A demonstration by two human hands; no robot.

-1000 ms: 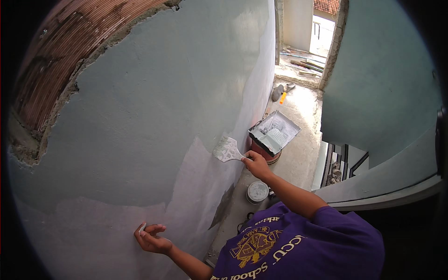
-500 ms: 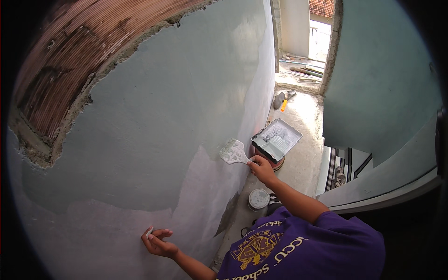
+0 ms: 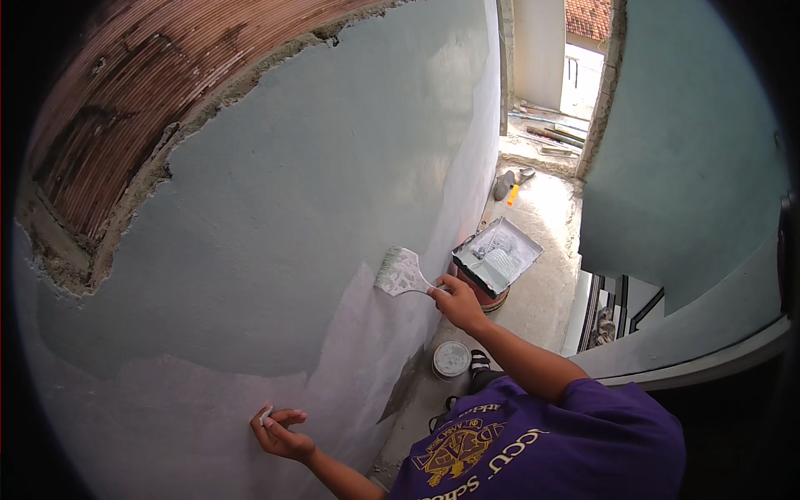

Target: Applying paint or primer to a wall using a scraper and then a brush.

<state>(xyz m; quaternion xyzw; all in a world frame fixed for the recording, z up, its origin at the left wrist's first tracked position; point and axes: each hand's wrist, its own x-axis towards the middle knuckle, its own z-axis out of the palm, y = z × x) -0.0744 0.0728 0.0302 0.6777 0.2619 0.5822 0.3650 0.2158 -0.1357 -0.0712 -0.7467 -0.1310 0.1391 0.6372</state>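
My right hand (image 3: pixel 457 302) is closed around the handle of a wide, paint-smeared brush (image 3: pixel 402 272). Its bristles lie against the wall (image 3: pixel 250 225), at the border between grey-green coating and a paler lower area. Lower left, my left hand (image 3: pixel 282 433) is held near the pale part of the wall, fingers curled. A small white stick-like piece (image 3: pixel 266 415) sits between its fingers; its kind is too small to make out. Just beyond my right hand, a paint tray (image 3: pixel 500 253) with wet pale paint rests tilted on a reddish bucket (image 3: pixel 493 302).
A small round tub (image 3: pixel 451 359) stands on the floor by my feet. Farther along the passage lie grey shoes (image 3: pixel 504 184) and an orange-yellow object (image 3: pixel 513 196). Loose strips (image 3: pixel 557 135) lie at the doorway. A grey-green wall (image 3: pixel 683 158) bounds the right side; rough reddish ribbed brick (image 3: pixel 167 92) shows upper left.
My right hand has moved the brush slightly left and toward me along the wall. My left hand has barely moved. The view has shifted a little.
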